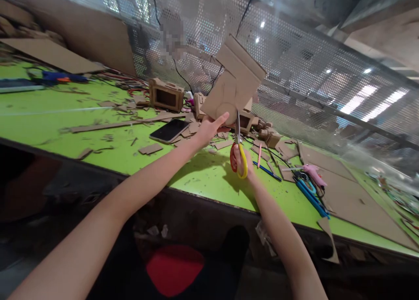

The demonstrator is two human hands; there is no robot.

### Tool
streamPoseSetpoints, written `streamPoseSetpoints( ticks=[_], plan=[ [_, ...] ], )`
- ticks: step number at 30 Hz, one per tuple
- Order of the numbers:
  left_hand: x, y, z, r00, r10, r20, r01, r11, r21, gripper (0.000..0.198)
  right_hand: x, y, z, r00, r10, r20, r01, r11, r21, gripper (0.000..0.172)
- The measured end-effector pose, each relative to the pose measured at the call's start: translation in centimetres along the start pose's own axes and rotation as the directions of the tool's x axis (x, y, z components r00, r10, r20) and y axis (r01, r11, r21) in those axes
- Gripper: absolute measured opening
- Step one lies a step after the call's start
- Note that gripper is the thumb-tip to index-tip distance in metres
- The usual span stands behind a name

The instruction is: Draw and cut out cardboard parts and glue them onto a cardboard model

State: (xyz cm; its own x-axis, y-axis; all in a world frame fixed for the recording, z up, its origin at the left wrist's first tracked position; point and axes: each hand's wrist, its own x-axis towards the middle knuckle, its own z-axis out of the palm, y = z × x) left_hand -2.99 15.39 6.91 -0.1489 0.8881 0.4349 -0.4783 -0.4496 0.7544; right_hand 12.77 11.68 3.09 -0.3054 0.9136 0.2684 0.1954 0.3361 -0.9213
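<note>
My left hand (209,127) grips the lower edge of a folded cardboard piece (234,79), holding it up above the green table (49,112). My right hand (244,162) is closed through the red and yellow handles of a pair of scissors (238,153). The scissor blades point up into the bottom edge of the cardboard piece, beside a rounded part of it. Both hands are close together over the table's near half.
A black phone (169,130) lies left of my left hand among cardboard scraps. A cardboard box model (166,94) stands behind it. A pink glue gun (312,173), blue tools (310,195) and large cardboard sheets (353,199) lie to the right. A perforated metal screen (294,60) backs the table.
</note>
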Motion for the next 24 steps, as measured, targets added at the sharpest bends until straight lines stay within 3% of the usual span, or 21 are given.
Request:
streamPoseSetpoints(
  ticks=[4,9,12,24],
  plan=[
    [-0.3,0.0,0.5,0.995,-0.011,-0.094,0.008,0.999,-0.033,0.037,-0.1,0.1,0.2,0.997,-0.044,0.07,0.044,0.999,0.008,0.057],
    [-0.4,-0.1,0.1,0.998,0.007,-0.055,-0.006,1.0,0.024,0.044,0.2,-0.4,-0.4,0.97,-0.115,0.216,0.09,0.988,0.124,0.062],
    [-0.5,-0.3,0.1,1.0,0.013,-0.019,-0.011,0.998,0.066,0.049,0.2,-0.7,-0.9,0.962,-0.126,0.241,0.107,0.99,0.092,0.061],
    [-1.2,0.4,0.5,0.998,0.061,0.019,-0.063,0.98,0.187,0.049,-0.2,-1.3,-1.7,0.989,-0.108,0.103,0.13,0.964,-0.233,0.063]
  ],
)
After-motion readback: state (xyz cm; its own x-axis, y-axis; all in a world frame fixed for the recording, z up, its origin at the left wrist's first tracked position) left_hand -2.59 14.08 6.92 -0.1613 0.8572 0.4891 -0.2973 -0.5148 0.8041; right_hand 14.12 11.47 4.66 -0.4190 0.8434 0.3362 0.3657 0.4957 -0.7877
